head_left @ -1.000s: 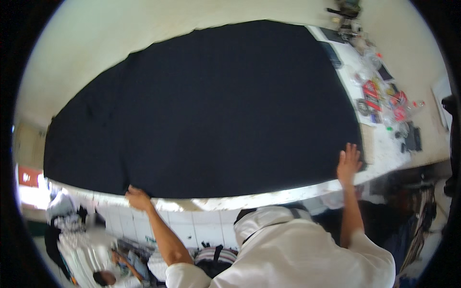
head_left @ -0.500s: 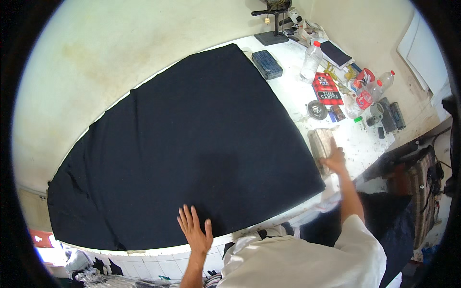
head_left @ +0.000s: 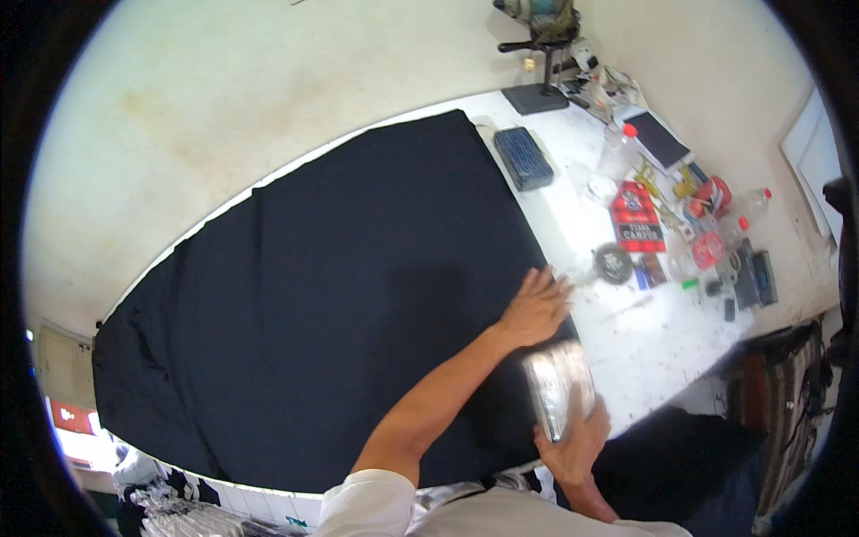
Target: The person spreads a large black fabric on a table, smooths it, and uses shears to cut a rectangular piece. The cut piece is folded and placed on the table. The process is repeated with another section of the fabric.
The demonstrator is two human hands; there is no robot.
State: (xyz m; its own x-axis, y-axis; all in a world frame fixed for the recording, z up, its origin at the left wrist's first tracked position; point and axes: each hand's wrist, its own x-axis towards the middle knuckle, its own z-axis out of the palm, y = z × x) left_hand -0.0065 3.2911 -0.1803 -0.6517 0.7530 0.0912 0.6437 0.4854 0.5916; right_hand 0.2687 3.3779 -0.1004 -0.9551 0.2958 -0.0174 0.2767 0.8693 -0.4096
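Note:
Black cloth [head_left: 340,295] lies spread over most of the white table. My left hand [head_left: 534,309] rests flat on the cloth's right edge, fingers stretched out past it and slightly blurred. Close below it, a pale block [head_left: 557,380] that looks wrapped in shiny tape sits at the cloth's near right corner. My right hand [head_left: 577,447] grips the near end of this block, thumb on one side and fingers on the other. A second block, dark blue [head_left: 523,158], stands on the table beyond the cloth's far right edge.
A cutting machine on a stand [head_left: 537,94] is at the far end. Along the right side are plastic bottles [head_left: 619,152], a red checked packet [head_left: 637,219], a round ashtray-like dish [head_left: 613,264] and a dark notebook [head_left: 658,139]. Dark fabric [head_left: 680,465] hangs below the table's right edge.
My right hand has brought the pale block from the bare table onto the cloth's near right corner. My left hand has moved from the near edge to the right edge.

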